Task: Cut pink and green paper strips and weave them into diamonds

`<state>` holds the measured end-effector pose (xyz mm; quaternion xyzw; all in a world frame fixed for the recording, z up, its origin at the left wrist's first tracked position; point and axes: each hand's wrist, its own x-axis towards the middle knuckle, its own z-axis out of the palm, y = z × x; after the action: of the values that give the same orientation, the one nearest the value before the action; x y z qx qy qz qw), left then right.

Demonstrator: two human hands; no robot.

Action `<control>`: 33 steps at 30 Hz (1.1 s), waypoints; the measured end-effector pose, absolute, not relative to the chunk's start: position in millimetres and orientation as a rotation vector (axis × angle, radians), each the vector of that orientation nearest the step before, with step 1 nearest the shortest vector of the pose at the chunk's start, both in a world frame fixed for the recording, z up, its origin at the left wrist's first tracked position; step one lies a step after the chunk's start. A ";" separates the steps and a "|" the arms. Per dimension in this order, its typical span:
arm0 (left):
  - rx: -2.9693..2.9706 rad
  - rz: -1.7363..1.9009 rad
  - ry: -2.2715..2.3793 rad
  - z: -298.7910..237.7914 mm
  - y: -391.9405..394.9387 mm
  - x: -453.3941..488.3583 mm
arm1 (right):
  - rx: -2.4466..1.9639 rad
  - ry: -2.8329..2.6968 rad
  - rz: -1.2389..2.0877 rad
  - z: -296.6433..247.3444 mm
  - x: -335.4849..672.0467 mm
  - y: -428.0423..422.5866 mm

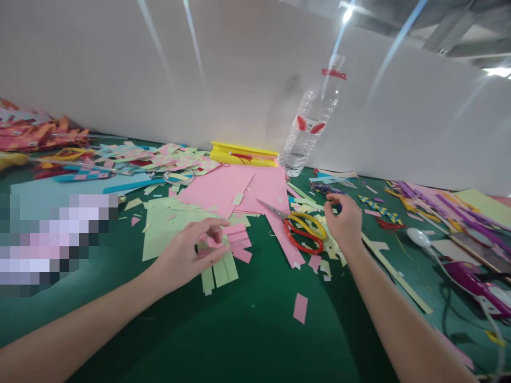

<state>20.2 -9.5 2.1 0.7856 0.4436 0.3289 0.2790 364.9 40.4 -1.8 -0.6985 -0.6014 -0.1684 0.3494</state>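
My left hand (191,247) is over a loose pile of pink paper strips (239,242) and light green paper strips (219,271). Its fingers are bent, with a gap between thumb and forefinger. My right hand (345,221) hovers at the right of the scissors, fingertips curled together in a pinch. Whatever they hold, if anything, is too small to make out. Between the hands lie scissors (305,234) with one red and one yellow handle loop, blades resting on a pink paper sheet (223,186). A light green sheet (157,229) lies beyond my left hand.
A clear plastic bottle (309,127) stands against the white partition (179,69), beside a folded yellow sheet (243,154). Paper scraps (171,157) are heaped at the back left. At right are a purple glue gun (475,282), a white spoon (418,237) and a phone (477,250).
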 end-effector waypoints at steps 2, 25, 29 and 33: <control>2.079 0.871 1.233 5.1 -10.5 20.7 | -1.912 -1.517 -0.430 -1.0 370.2 47.5; 1.814 0.749 1.302 8.0 -1.0 8.2 | -2.514 -1.203 -0.203 13.4 390.8 95.6; 1.737 0.712 1.302 11.4 0.3 7.8 | -2.340 -1.426 -0.261 23.9 372.7 81.3; 1.724 0.748 1.286 10.6 1.5 6.4 | -1.950 -1.703 -0.408 20.2 342.4 53.1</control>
<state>6.4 1.5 10.6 0.6876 0.5127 0.2982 0.4188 342.4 53.1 20.2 -0.7190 -0.6279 -0.1502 0.2573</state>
